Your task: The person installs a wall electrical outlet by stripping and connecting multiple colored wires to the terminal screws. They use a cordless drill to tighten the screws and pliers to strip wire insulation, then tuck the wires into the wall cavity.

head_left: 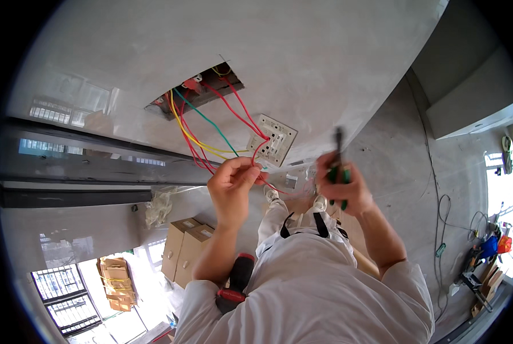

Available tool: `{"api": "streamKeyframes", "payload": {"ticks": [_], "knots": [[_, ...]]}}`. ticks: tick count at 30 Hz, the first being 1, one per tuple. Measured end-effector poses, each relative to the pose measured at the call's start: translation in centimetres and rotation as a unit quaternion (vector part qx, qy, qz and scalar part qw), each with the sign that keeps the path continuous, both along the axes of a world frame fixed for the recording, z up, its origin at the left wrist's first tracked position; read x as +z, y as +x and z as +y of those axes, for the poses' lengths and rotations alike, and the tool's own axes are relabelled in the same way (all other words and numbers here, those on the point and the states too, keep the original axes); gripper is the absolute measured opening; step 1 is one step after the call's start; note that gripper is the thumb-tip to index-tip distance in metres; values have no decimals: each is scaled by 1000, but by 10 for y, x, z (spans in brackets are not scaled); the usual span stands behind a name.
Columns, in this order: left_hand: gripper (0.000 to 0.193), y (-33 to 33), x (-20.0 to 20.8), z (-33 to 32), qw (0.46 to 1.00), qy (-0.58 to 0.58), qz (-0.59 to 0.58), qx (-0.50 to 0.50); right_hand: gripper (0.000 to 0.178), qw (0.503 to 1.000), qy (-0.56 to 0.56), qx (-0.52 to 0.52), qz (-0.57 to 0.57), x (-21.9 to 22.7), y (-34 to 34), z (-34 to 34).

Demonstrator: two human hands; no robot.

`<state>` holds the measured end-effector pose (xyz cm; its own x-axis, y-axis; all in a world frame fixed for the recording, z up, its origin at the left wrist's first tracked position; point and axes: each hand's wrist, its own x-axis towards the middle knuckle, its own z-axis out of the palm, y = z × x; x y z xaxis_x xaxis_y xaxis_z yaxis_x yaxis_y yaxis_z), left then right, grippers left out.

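My left hand (pixel 232 186) pinches a red wire (pixel 274 187) between thumb and fingers, just below a white wall socket or switch panel (pixel 279 140). The panel hangs with its back side toward me, and red wires run into it. Above it, a rectangular opening (pixel 196 98) in the grey wall lets out red, yellow and green wires (pixel 213 125). My right hand (pixel 348 186) is closed around green-and-black-handled pliers (pixel 339 172), held to the right of the panel and apart from it. Their dark jaws point up and are smeared by motion.
A red-and-black power tool (pixel 237 284) is by my left side. Cardboard boxes (pixel 189 249) stand on the left, near a plastic bag (pixel 159 207). Dark cables (pixel 437 212) run along the floor at right, toward a pile of tools and materials (pixel 485 258).
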<state>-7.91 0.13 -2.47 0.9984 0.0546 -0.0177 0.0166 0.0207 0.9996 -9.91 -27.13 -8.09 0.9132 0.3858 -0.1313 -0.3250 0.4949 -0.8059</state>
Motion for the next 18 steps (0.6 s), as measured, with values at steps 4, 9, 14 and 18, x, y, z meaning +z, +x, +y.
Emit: {"api": "streamKeyframes", "payload": {"ticks": [4, 9, 14, 18], "knots": [[24, -7, 5, 2, 1000, -7, -12, -24, 22, 875, -408, 7, -260, 38, 9, 35], [29, -10, 13, -1, 999, -36, -19, -22, 26, 630, -652, 15, -421, 56, 21, 49], [30, -9, 17, -1, 998, -28, -29, -43, 47, 578, -687, -18, -441, 62, 26, 52], [32, -7, 11, 0, 997, -26, -59, -45, 53, 561, -689, -13, -459, 69, 28, 50]]}}
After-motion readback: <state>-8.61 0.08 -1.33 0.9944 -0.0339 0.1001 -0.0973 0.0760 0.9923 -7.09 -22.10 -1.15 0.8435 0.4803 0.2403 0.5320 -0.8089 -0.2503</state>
